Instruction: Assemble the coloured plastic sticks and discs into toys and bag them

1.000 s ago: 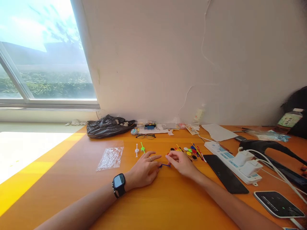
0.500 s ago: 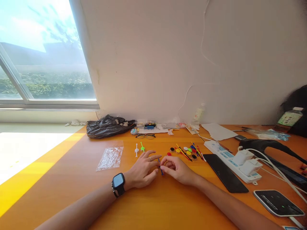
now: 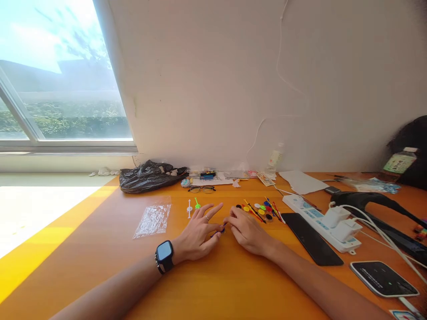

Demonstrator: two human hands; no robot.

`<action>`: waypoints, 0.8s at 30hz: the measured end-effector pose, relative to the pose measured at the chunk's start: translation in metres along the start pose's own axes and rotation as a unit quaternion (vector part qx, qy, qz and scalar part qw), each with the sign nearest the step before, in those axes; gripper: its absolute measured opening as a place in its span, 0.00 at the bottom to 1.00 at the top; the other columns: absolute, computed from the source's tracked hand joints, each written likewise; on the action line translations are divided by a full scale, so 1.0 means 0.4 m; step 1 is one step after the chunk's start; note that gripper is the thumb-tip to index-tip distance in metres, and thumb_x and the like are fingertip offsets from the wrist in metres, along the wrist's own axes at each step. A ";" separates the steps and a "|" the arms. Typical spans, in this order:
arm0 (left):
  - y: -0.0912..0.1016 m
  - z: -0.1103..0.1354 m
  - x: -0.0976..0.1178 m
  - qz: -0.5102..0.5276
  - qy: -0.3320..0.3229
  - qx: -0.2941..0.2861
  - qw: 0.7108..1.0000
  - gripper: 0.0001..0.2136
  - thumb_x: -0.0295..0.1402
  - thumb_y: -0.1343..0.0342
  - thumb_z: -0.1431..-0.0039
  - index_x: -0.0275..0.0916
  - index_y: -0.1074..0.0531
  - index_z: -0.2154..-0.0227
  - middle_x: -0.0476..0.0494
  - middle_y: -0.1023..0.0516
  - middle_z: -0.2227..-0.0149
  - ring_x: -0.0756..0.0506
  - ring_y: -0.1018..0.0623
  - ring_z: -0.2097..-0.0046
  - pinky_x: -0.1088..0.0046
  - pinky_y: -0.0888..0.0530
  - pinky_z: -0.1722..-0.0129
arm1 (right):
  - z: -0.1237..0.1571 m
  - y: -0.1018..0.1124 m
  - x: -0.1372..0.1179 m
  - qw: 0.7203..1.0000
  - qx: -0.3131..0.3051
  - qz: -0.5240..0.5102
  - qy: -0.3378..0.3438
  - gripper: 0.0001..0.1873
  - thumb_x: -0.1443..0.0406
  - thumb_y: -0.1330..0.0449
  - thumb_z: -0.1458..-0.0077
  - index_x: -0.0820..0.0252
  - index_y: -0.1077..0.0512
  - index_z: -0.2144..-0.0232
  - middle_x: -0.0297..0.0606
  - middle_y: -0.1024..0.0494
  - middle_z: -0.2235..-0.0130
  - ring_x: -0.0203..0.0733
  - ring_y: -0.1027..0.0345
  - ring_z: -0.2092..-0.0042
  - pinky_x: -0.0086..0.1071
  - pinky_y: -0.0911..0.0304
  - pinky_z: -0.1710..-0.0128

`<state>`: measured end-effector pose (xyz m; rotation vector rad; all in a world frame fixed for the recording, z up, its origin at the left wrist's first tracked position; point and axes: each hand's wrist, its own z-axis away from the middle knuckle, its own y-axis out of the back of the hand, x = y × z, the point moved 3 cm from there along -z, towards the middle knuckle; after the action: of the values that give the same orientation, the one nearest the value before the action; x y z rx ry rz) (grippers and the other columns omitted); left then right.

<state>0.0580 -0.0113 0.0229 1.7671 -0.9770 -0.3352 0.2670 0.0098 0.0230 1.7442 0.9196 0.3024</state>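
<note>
A small blue plastic stick with a round part (image 3: 223, 230) is between my two hands, low over the table and mostly covered by fingers. My left hand (image 3: 200, 229), with a ring and a black watch at the wrist, pinches its near end between thumb and fingers, the index finger stretched out. Curled fingers of my right hand (image 3: 248, 231) grip the other end. Beyond my left hand lie a white stick with a disc (image 3: 189, 209) and a bright green one (image 3: 197, 204). Several coloured discs (image 3: 261, 212) and thin sticks (image 3: 276, 210) lie scattered past my right hand.
A clear plastic bag (image 3: 152, 220) lies left of my hands. Eyeglasses (image 3: 202, 189) and a black plastic bag (image 3: 150, 177) are at the back. To the right are a black phone (image 3: 310, 238), a power strip (image 3: 322, 222) with cables and a black-topped device (image 3: 383, 278).
The blue stick has turned from pointing nearly away from me to lying more sideways. My right hand has rolled over it, knuckles up, while my left hand has barely moved.
</note>
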 end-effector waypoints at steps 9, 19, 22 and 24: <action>0.002 -0.004 0.001 -0.001 -0.006 -0.002 1.000 0.13 0.33 0.47 0.32 0.46 0.19 0.52 0.49 0.46 0.24 0.29 0.40 0.29 0.36 0.40 0.32 | 0.011 -0.009 -0.003 0.992 -0.050 -0.103 0.044 0.12 0.75 0.45 0.45 0.59 0.23 0.70 0.37 0.24 0.68 0.42 0.31 0.65 0.32 0.40 0.62; 0.005 -0.002 0.000 -0.004 -0.006 -0.009 1.000 0.15 0.36 0.54 0.26 0.46 0.21 0.51 0.49 0.45 0.24 0.30 0.40 0.29 0.36 0.40 0.32 | 0.009 -0.008 0.005 0.994 -0.017 -0.100 -0.028 0.18 0.72 0.46 0.41 0.57 0.22 0.53 0.38 0.18 0.65 0.43 0.28 0.66 0.32 0.40 0.64; 0.003 -0.002 0.000 -0.002 -0.003 -0.008 1.000 0.15 0.36 0.53 0.26 0.45 0.21 0.51 0.48 0.45 0.24 0.30 0.40 0.29 0.36 0.40 0.32 | 0.007 -0.018 0.025 0.998 -0.029 -0.046 -0.021 0.19 0.72 0.46 0.40 0.57 0.23 0.51 0.42 0.16 0.58 0.47 0.25 0.59 0.35 0.38 0.58; 0.002 -0.002 -0.001 -0.003 -0.001 -0.006 1.000 0.15 0.36 0.53 0.26 0.46 0.21 0.51 0.48 0.45 0.24 0.30 0.40 0.29 0.36 0.40 0.32 | 0.006 -0.022 0.030 0.999 -0.034 -0.017 -0.024 0.17 0.72 0.46 0.40 0.58 0.22 0.53 0.43 0.16 0.59 0.47 0.25 0.59 0.35 0.39 0.57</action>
<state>0.0582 -0.0106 0.0238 1.7605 -0.9691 -0.3457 0.2727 0.0177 0.0112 1.6653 0.8942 0.2653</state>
